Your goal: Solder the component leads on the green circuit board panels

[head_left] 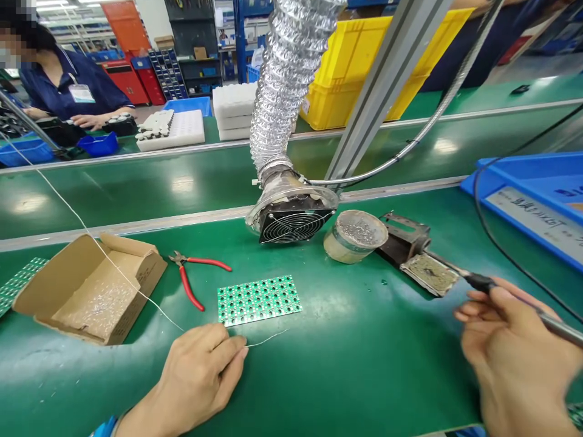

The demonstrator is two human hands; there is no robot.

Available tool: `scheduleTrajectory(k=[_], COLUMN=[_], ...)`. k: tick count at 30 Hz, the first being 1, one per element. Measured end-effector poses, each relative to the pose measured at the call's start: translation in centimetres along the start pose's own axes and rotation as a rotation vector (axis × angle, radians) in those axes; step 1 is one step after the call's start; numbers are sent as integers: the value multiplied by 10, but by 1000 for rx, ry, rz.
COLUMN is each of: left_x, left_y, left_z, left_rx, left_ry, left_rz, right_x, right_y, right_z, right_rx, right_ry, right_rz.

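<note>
Between thumb and index finger, my left hand (200, 376) pinches a thin strand of solder wire (268, 338), whose free end sticks out to the right. The strand runs back up to the left over a cardboard box. Just beyond that hand lies a green circuit board panel (259, 300) with rows of dark round spots. On the right, my right hand (514, 340) grips a soldering iron (478, 283) by its handle. The iron's tip end reaches over the sponge tray (430, 273) of the iron stand (405, 233). Beside the stand is a round tub (355, 235) of greyish material.
Red-handled cutters (191, 276) lie between the board and the open cardboard box (136, 291), which holds small bits. A fume fan (298, 221) hangs from a foil duct. A blue bin (532, 200) stands at right. A co-worker (77, 79) sits across the bench.
</note>
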State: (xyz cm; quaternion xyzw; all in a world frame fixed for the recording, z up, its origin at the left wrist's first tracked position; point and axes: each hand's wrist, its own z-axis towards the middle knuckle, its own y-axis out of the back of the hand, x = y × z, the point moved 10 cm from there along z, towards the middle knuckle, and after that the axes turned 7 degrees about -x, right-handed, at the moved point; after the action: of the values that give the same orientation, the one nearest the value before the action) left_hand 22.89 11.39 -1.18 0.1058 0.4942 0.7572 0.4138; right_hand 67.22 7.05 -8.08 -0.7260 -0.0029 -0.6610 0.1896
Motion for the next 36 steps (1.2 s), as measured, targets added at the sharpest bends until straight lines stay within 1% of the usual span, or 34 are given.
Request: scheduleTrajectory(k=[2,3,5,6,8,10,13,15,17,20,23,26,30,36], left_x=[0,0,0,0,-1,-2,-4,-6,-6,-7,-7,-7,-8,-11], left_y=[1,1,3,3,5,7,9,10,10,11,12,12,13,16], left_z=[0,0,1,2,3,3,4,4,5,5,6,9,11,10], left_rx=[-4,-6,-10,-13,-19,-22,-27,-27,-22,-27,-47,-57,-53,-67], left_ry=[2,1,-1,-2,-7,-13,-28,-35,-36,-24,-11,1,0,-17], left_rz=[1,-1,-3,-2,2,7,16,22,25,18,2,-2,3,-1], right_x=[15,21,28,29,25,15,2,-5,-9,-9,-4,-2,-9,-11], right_y=[5,4,-4,-9,-21,-33,-47,-56,-67,-86,-105,-118,-117,-112], right_z=[-21,-33,-59,-71,-93,-111,-135,-147,-156,-169,-180,-186,-181,-176], right_rx=[-47,-39,9,58,211,402,692,860,990,1121,1172,1193,1151,1131], right_ry=[109,154,222,246,253,248,311,352,367,389,436,443,380,358], right_rz=[7,-8,-37,-46,-72,-113,-185,-208,-193,-141,-88,-49,-36,-39])
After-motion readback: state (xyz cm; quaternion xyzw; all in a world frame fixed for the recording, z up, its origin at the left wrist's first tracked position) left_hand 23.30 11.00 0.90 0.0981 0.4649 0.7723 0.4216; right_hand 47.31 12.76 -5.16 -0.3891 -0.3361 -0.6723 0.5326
